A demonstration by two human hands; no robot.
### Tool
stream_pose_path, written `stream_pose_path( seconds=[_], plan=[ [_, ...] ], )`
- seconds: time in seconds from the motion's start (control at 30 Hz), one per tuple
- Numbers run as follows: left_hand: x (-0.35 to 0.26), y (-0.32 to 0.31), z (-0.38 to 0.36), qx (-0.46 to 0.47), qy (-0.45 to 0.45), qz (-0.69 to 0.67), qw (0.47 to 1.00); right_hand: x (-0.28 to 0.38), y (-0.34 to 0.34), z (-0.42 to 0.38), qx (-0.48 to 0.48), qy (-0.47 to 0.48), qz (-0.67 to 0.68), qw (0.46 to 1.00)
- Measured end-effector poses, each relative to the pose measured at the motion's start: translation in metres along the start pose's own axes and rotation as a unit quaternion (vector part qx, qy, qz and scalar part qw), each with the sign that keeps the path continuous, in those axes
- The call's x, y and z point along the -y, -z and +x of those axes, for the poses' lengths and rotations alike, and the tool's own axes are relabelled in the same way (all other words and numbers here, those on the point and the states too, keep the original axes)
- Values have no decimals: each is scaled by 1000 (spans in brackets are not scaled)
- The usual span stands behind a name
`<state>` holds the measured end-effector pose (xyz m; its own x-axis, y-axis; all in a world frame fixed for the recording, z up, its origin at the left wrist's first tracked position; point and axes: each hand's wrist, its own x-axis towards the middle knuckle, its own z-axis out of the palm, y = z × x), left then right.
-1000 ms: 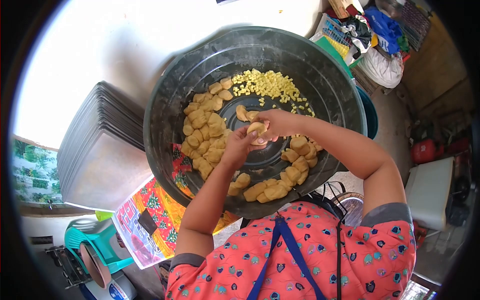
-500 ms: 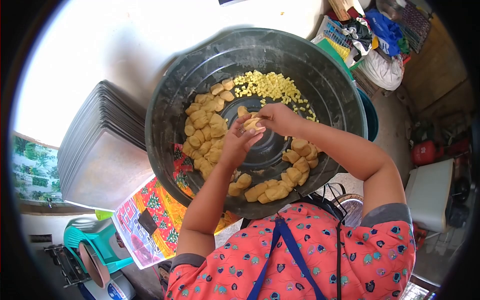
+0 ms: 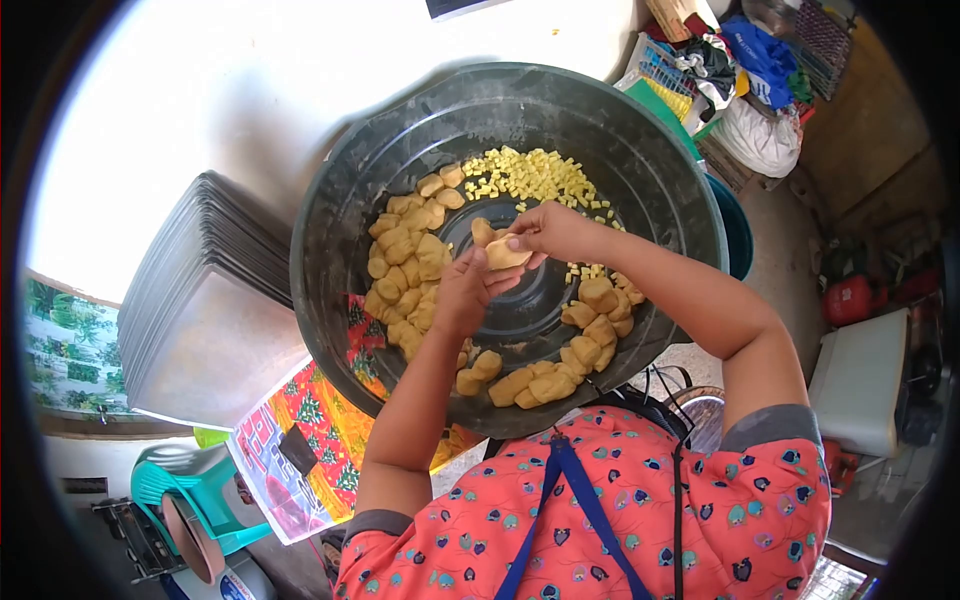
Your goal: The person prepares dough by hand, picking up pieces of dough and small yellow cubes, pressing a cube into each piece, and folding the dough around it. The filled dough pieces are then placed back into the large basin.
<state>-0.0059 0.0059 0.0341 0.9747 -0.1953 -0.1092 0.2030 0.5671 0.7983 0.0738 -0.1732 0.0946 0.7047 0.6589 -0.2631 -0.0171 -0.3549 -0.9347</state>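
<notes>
Over the middle of a large black basin (image 3: 500, 95), my two hands meet around one flattened piece of dough (image 3: 506, 254). My left hand (image 3: 468, 290) supports it from the left and below, fingers curled under it. With thumb on top, my right hand (image 3: 545, 232) pinches its right side. Just beyond my fingers lies a small dough lump (image 3: 482, 231). Many dough pieces (image 3: 402, 245) line the left wall of the basin, and more dough pieces (image 3: 545, 383) curve along the near and right side. Small pale yellow cubes (image 3: 535, 175) are spread at the far side.
Left of the basin stands a stack of metal trays (image 3: 205, 300). A teal plastic chair (image 3: 190, 490) is at lower left, near a colourful patterned cloth (image 3: 325, 430). Behind on the right are a blue bag (image 3: 760, 55) and a white sack (image 3: 757, 135). A white box-like object (image 3: 858, 380) stands at right.
The dough piece between my hands now shows a broader, smoother face, and my fingers have shifted around it. The whole view has moved slightly.
</notes>
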Motion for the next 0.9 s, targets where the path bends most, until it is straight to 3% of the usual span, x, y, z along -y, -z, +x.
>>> stream_pose_path(
  seconds=[0.03,0.13,0.23,0.3,0.37,0.47,0.53,0.57,0.63,0.67,0.7,0.73,0.77,0.83,0.9],
  plan=[
    [3,4,1,7,13,7,1000,-2,0,1,3,9,28,1000],
    [8,7,1,14,41,34,998,-8,-7,1,2,50,-65,997],
    [16,8,3,2,50,76,996,-13,-22,6,-30,133,-314,940],
    [24,15,6,11,52,110,993,-9,-21,-1,-24,81,-285,955],
    [11,-1,-1,25,57,49,997,8,-12,-5,-12,29,-272,962],
    [1,-10,-3,20,49,55,997,37,27,-15,-22,11,-156,987],
    [-1,-10,-3,-10,64,107,992,58,67,-35,-132,123,-196,964],
    [7,-3,0,-1,54,189,980,66,89,-49,-190,131,-198,953],
    [31,15,6,19,32,348,937,73,135,-84,-318,124,-292,894],
    [26,8,-1,81,25,434,897,63,157,-99,-381,115,-284,872],
    [31,6,-3,137,23,501,854,60,173,-118,-412,49,-274,868],
    [35,4,-6,190,19,564,803,47,188,-131,-448,56,-305,839],
    [38,2,-7,239,13,622,745,34,206,-141,-436,-10,-404,804],
    [52,-7,-11,325,31,636,699,4,227,-151,-392,-46,-491,777],
    [68,-8,-16,399,46,637,658,1,225,-148,-393,-79,-427,811]
  ],
)
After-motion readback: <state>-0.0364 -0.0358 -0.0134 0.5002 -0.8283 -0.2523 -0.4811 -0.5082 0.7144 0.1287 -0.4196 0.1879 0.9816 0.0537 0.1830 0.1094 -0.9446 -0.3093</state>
